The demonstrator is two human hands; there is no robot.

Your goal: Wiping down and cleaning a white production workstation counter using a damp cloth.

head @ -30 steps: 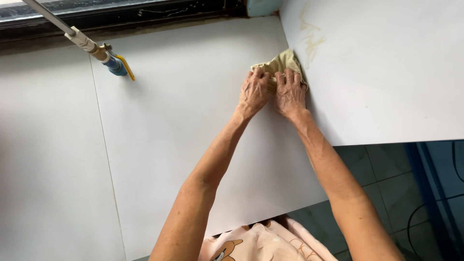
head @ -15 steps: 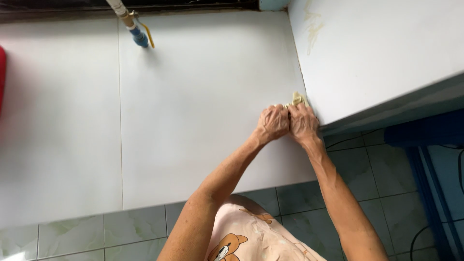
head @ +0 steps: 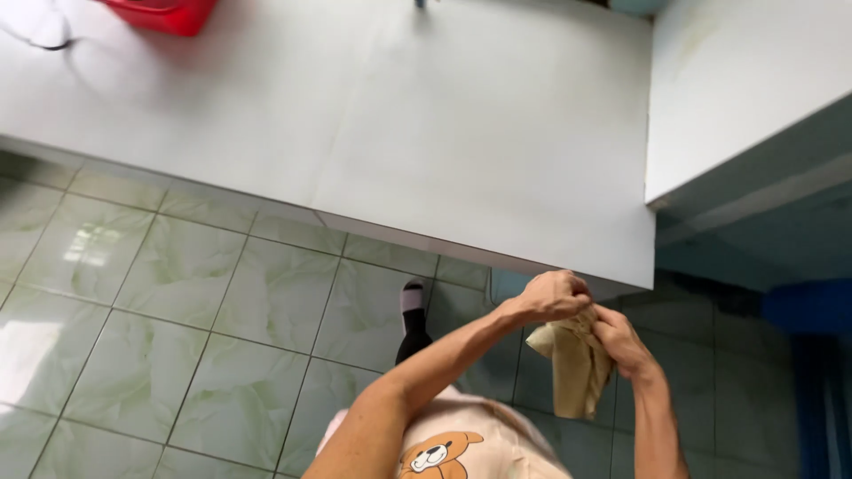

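In the head view, the left hand and the right hand are both closing their grip on a beige cloth, which is hanging over the green tiled floor just near of the white surface. A red tub is sitting far left on it.

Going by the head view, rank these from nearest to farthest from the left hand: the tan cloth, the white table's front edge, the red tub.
1. Tan cloth: held in the left hand and hanging just below it.
2. White table front edge: just above the hand, apart from it.
3. Red tub: far off at the top left, on the table.
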